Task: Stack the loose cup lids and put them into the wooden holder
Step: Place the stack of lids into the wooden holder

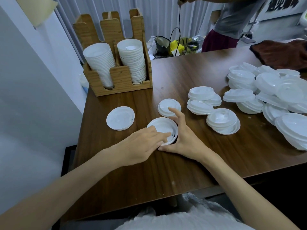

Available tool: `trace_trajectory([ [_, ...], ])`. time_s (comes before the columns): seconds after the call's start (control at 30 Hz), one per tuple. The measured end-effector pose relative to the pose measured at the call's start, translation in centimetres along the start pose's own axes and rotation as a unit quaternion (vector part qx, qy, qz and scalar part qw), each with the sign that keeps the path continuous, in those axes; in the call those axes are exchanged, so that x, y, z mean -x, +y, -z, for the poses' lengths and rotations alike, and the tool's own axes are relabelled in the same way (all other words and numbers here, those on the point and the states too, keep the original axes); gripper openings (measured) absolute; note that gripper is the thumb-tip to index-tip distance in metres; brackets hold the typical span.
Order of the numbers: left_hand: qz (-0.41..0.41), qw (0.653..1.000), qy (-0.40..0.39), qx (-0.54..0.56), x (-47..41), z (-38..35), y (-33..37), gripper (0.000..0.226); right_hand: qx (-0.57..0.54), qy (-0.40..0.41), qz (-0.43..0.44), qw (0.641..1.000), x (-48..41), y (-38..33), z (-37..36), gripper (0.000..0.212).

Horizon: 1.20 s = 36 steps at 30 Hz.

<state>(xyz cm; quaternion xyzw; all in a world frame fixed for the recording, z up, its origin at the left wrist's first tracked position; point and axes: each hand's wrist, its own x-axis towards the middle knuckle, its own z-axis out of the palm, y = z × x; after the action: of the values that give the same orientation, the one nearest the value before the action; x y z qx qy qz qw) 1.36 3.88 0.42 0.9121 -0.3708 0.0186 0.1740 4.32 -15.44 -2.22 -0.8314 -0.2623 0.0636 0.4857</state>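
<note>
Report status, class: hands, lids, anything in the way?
Left hand pressing upturned lid, right hand cupping its rim. Wooden holder back left, lid slot stacked high. Two single lids lie between.

Soft, even indoor light, fairly bright; a pale sheen lies on the worktop point(191, 77) toward its far side. The heap of lids point(282, 90) at the worktop's right end is nearly blown out. Beyond its far edge things blur; wide-angle distortion bends its edges.

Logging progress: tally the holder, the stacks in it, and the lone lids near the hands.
Wooden holder: 1
White stacks in it: 2
Lone lids: 3
Total: 6
</note>
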Motion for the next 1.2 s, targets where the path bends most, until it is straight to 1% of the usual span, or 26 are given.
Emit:
trace_trajectory([
  [0.1,0.048,0.997,0.031,0.044,0.1,0.2,0.0,0.043,-0.019,0.012,0.017,1.0,-0.4,-0.5,-0.2,0.11],
  [0.17,0.046,0.995,0.08,0.042,0.3,0.4,0.0,0.045,-0.031,0.028,0.033,0.999,-0.9,-1.2,-0.4,0.108],
  [0.23,0.039,0.991,0.122,0.035,0.5,0.7,-0.1,0.044,-0.04,0.041,0.044,0.997,-1.7,-1.8,-0.6,0.11],
  [0.3,0.036,0.991,0.129,0.022,1.2,1.2,-0.6,0.046,-0.054,0.046,0.043,0.997,-2.6,-2.5,-0.8,0.114],
  [0.4,0.043,0.991,0.128,-0.006,2.7,2.2,-1.8,0.048,-0.075,0.034,0.044,0.996,-4.1,-3.5,-1.5,0.115],
  [0.53,0.077,0.977,0.199,-0.025,4.7,3.2,-3.0,0.037,-0.1,0.006,0.053,0.994,-5.9,-5.2,-3.5,0.111],
  [0.6,0.122,0.964,0.234,-0.016,5.5,3.2,-3.9,0.038,-0.097,-0.008,0.051,0.994,-6.6,-5.6,-4.2,0.114],
  [0.7,0.238,0.931,0.273,0.055,6.1,3.1,-5.1,0.043,-0.057,-0.032,0.031,0.997,-7.4,-5.0,-5.1,0.121],
  [0.77,0.282,0.915,0.271,0.096,6.0,3.0,-5.8,0.042,-0.027,-0.04,0.018,0.999,-7.9,-4.4,-6.0,0.125],
  [0.83,0.291,0.915,0.257,0.11,5.7,3.0,-6.4,0.041,-0.001,-0.046,0.016,0.999,-8.5,-4.0,-6.8,0.128],
  [1.07,0.247,0.943,0.198,0.099,4.8,2.8,-6.9,0.038,0.019,-0.001,0.018,1.0,-9.5,-3.3,-7.9,0.127],
  [1.2,0.244,0.946,0.189,0.097,5.2,2.4,-7.1,0.039,0.026,0.016,0.024,0.999,-9.7,-3.0,-8.1,0.124],
])
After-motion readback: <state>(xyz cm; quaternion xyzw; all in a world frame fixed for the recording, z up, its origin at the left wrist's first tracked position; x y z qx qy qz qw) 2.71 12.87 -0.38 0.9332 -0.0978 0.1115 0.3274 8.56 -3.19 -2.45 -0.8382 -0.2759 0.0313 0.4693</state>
